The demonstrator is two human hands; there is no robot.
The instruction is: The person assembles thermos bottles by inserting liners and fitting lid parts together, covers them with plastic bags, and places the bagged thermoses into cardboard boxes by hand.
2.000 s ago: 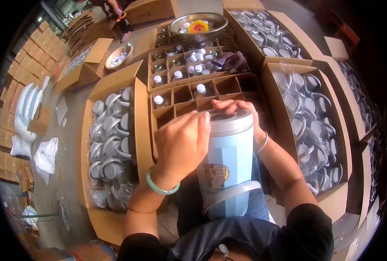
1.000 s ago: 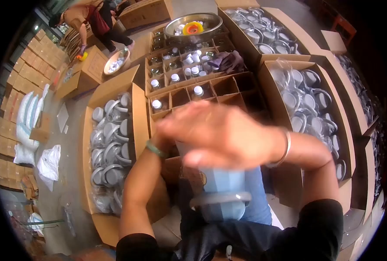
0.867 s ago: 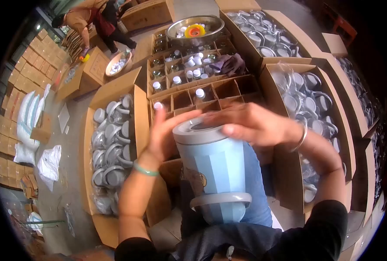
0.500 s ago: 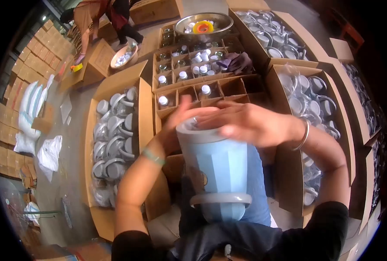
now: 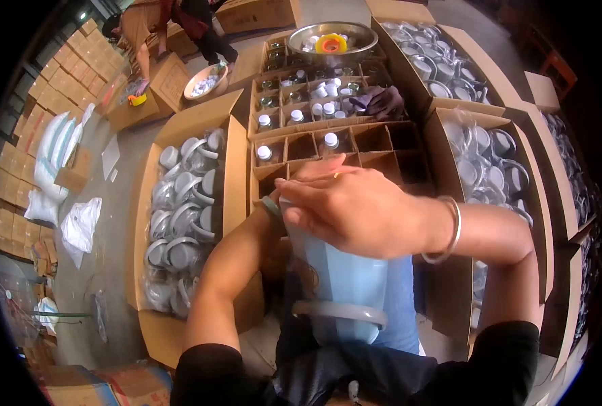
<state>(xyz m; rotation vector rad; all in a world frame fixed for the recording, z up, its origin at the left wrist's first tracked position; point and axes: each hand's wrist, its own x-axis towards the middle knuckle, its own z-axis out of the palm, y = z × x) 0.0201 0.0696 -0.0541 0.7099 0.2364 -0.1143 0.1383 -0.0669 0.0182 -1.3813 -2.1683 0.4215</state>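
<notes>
A light blue, faceted plastic jug [image 5: 345, 277] with a grey ring handle [image 5: 338, 311] leans over my lap, its mouth end away from me. My right hand [image 5: 369, 210] lies over the top, fingers bent across the rim and closed on it. Behind and partly under it, my left hand [image 5: 318, 169] is at the far left side of the rim, gripping there; most of its fingers are hidden. Both hands cover the jug's mouth, so I cannot see whether a lid is there.
Cartons of plastic-wrapped, grey-lidded items stand left [image 5: 186, 203] and right [image 5: 494, 162]. Ahead, a divided carton [image 5: 301, 172] holds white-capped bottles, with dark gloves [image 5: 379, 101] and a metal basin [image 5: 355, 51] beyond. At upper left, a person [image 5: 145, 34] bends over a carton.
My right hand has come down and left over the jug's mouth, hiding the grey rim that showed before. My left hand has slipped further behind it. The co-worker's hand remains at the carton.
</notes>
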